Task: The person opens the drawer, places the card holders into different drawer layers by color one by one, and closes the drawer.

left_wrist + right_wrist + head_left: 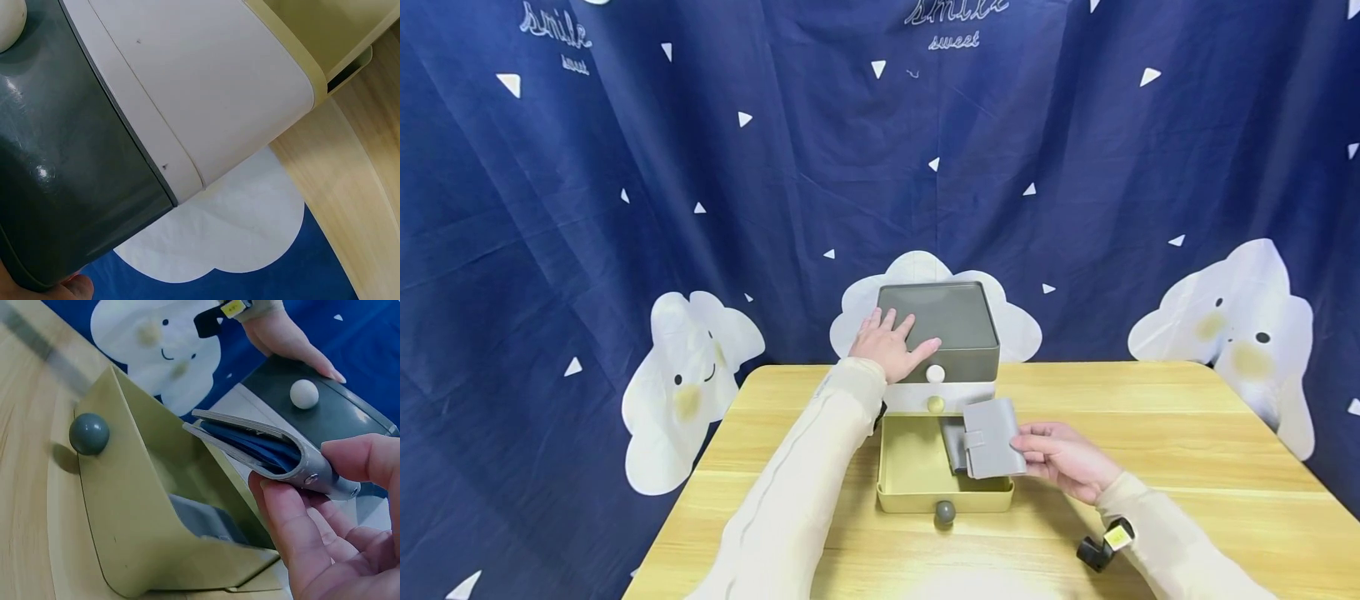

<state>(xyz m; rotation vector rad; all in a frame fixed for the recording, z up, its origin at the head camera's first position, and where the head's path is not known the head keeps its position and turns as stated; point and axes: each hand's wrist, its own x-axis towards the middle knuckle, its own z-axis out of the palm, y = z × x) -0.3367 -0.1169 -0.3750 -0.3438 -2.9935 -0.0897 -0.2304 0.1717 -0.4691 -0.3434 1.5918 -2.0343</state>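
Note:
My right hand (1067,457) pinches a small grey wallet (995,437) by its right side, fingers below and thumb above in the right wrist view. The wallet has a strap closure, and dark blue inner leaves (256,445) show at its open end. It hangs over the pulled-out yellow-green bottom drawer (913,454). A second flat grey item (209,519) lies inside, partly hidden by the wallet in the head view. With fingers spread, my left hand (891,346) rests on the left of the drawer unit's dark grey top (943,312).
The drawer unit's white middle tier (902,397) and dark top drawer are closed; round knobs mark each tier. The bottom drawer's grey knob (945,512) juts toward me. Wooden table (1187,450) surrounds the unit, and a blue curtain (820,150) with cloud prints hangs behind.

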